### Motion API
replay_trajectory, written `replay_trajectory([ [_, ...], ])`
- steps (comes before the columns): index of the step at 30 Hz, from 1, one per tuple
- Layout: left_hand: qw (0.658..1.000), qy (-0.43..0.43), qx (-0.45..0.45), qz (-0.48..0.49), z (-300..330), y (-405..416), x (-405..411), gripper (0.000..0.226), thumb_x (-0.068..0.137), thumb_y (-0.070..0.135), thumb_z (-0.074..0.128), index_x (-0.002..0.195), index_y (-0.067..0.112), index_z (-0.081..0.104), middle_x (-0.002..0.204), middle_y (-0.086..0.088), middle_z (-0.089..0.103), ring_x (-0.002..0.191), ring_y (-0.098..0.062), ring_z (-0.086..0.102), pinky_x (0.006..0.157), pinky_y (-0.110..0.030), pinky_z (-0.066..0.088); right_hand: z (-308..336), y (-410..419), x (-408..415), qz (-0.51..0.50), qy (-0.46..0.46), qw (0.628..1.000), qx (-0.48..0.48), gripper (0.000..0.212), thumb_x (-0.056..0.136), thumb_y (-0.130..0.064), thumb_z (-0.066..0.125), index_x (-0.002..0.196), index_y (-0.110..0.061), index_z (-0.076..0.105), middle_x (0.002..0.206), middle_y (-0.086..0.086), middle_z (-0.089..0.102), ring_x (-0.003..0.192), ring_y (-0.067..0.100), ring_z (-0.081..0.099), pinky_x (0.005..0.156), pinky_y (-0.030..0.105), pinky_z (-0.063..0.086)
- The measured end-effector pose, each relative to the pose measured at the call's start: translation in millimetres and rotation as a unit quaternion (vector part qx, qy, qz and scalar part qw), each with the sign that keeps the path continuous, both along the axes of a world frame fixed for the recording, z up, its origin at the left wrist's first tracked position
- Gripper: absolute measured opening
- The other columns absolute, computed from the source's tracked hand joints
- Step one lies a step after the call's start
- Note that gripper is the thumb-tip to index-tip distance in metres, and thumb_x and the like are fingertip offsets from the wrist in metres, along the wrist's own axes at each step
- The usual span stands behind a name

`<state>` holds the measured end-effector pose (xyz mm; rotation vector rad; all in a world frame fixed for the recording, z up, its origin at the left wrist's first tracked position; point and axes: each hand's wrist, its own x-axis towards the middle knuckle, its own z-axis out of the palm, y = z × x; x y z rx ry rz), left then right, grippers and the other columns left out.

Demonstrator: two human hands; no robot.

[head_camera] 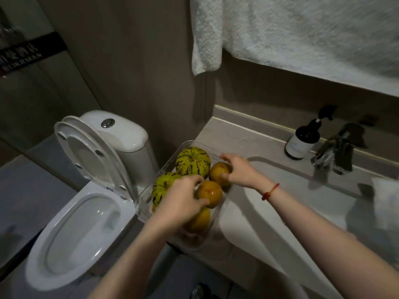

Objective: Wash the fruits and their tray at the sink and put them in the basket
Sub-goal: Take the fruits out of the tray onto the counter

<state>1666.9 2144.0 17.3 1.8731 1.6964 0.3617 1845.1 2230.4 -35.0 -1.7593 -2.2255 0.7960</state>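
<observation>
my left hand [183,199] grips one orange fruit [210,192], my right hand [236,170] another [218,170], both in the clear tray [149,199] (two striped melons [192,161] beside them) on the counter [233,137] left of the sink [291,190].

Toilet [86,212]: white, seat and lid raised, left of countertop.
Flush button [107,123]: chrome, atop cistern.
Soap bottle [302,141]: dark pump dispenser, beside faucet.
Faucet [333,154]: chrome.
Towel [302,33]: white, hanging above.

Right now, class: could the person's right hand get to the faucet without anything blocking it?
Probably yes, once it lets go: the right hand grips an orange fruit, and only the open sink basin lies between it and the faucet.
</observation>
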Motion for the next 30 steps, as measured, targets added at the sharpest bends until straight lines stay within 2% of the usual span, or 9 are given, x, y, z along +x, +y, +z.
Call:
replay_trajectory([
  [3, 0.999, 0.022, -0.034, -0.027, -21.7, 0.8, 22.1, 0.057, 0.079, 0.027, 0.072, 0.131, 0.018, 0.049, 0.129, -0.007, 0.054, 0.119, -0.024, 0.052, 0.097, -0.031, 0.043, -3.4, 1.0, -1.2, 0.026, -0.056, 0.998, -0.01, 0.068, 0.079, -0.027, 0.067, 0.14, -0.013, 0.039, 0.14, 0.013, 0.046, 0.127, 0.029, 0.044, 0.103, 0.032, 0.036],
  [8, 0.99, 0.122, -0.055, -0.046, -45.0, 13.4, 43.7, 0.071, 0.086, 0.023, 0.064, 0.144, 0.011, 0.026, 0.139, -0.015, 0.035, 0.125, -0.033, 0.043, 0.104, -0.036, 0.034, -10.1, 1.0, -6.7, 0.03, -0.085, 0.996, -0.024, 0.072, 0.08, -0.032, 0.065, 0.143, -0.018, 0.032, 0.139, 0.013, 0.043, 0.127, 0.029, 0.042, 0.101, 0.035, 0.039],
  [12, 0.987, 0.139, -0.069, -0.037, -55.8, 19.0, 48.0, 0.07, 0.087, 0.022, 0.063, 0.145, 0.016, 0.023, 0.139, -0.016, 0.033, 0.124, -0.034, 0.044, 0.105, -0.037, 0.036, -14.9, -0.4, -8.4, 0.026, -0.1, 0.994, -0.023, 0.078, 0.077, -0.03, 0.067, 0.144, -0.02, 0.029, 0.141, 0.012, 0.041, 0.127, 0.031, 0.043, 0.098, 0.038, 0.043],
  [14, 0.989, 0.128, -0.067, -0.037, -59.0, 21.0, 45.4, 0.069, 0.087, 0.026, 0.063, 0.144, 0.016, 0.025, 0.137, -0.016, 0.037, 0.121, -0.034, 0.047, 0.102, -0.037, 0.037, -15.5, -0.5, -8.0, 0.028, -0.109, 0.994, -0.014, 0.079, 0.076, -0.032, 0.067, 0.144, -0.021, 0.029, 0.139, 0.012, 0.043, 0.124, 0.032, 0.046, 0.096, 0.039, 0.044],
  [18, 0.996, 0.076, -0.045, -0.005, -55.5, 23.1, 39.3, 0.06, 0.078, 0.032, 0.069, 0.131, 0.02, 0.043, 0.123, -0.012, 0.051, 0.112, -0.031, 0.054, 0.092, -0.035, 0.042, -12.1, -2.0, -6.0, 0.021, -0.1, 0.995, -0.006, 0.081, 0.069, -0.035, 0.075, 0.139, -0.022, 0.037, 0.131, 0.01, 0.049, 0.118, 0.031, 0.05, 0.093, 0.04, 0.047],
  [21, 0.998, 0.061, -0.022, -0.001, -39.9, 24.2, 37.7, 0.064, 0.073, 0.03, 0.072, 0.131, 0.024, 0.045, 0.122, -0.009, 0.053, 0.112, -0.029, 0.054, 0.092, -0.032, 0.042, 0.9, -4.0, 1.3, -0.016, -0.037, 0.999, 0.02, 0.078, 0.064, -0.041, 0.079, 0.132, -0.023, 0.043, 0.123, 0.009, 0.054, 0.112, 0.029, 0.053, 0.091, 0.04, 0.047],
  [25, 0.999, -0.001, 0.049, -0.022, 6.5, 44.9, 35.3, 0.062, 0.062, 0.023, 0.081, 0.118, 0.023, 0.056, 0.111, -0.004, 0.063, 0.103, -0.025, 0.06, 0.088, -0.033, 0.05, 33.8, 3.5, 22.7, -0.064, 0.057, 0.993, 0.079, 0.074, 0.064, -0.04, 0.08, 0.128, -0.026, 0.044, 0.125, 0.004, 0.053, 0.113, 0.022, 0.05, 0.089, 0.033, 0.044],
  [28, 0.995, -0.02, 0.084, -0.049, 36.6, 84.3, 38.9, 0.066, 0.057, 0.021, 0.085, 0.117, 0.022, 0.056, 0.11, -0.004, 0.063, 0.103, -0.025, 0.059, 0.088, -0.035, 0.05, 54.5, 26.3, 37.3, -0.099, 0.053, 0.987, 0.115, 0.077, 0.063, -0.035, 0.08, 0.13, -0.024, 0.044, 0.127, 0.005, 0.054, 0.116, 0.025, 0.049, 0.091, 0.035, 0.041],
  [30, 0.994, -0.009, 0.073, -0.078, 43.1, 116.3, 45.1, 0.07, 0.056, 0.021, 0.086, 0.118, 0.022, 0.054, 0.115, -0.004, 0.059, 0.106, -0.024, 0.055, 0.087, -0.035, 0.047, 59.3, 46.3, 41.2, -0.132, 0.033, 0.983, 0.122, 0.078, 0.064, -0.034, 0.081, 0.132, -0.021, 0.044, 0.129, 0.006, 0.054, 0.119, 0.027, 0.049, 0.094, 0.04, 0.042],
])
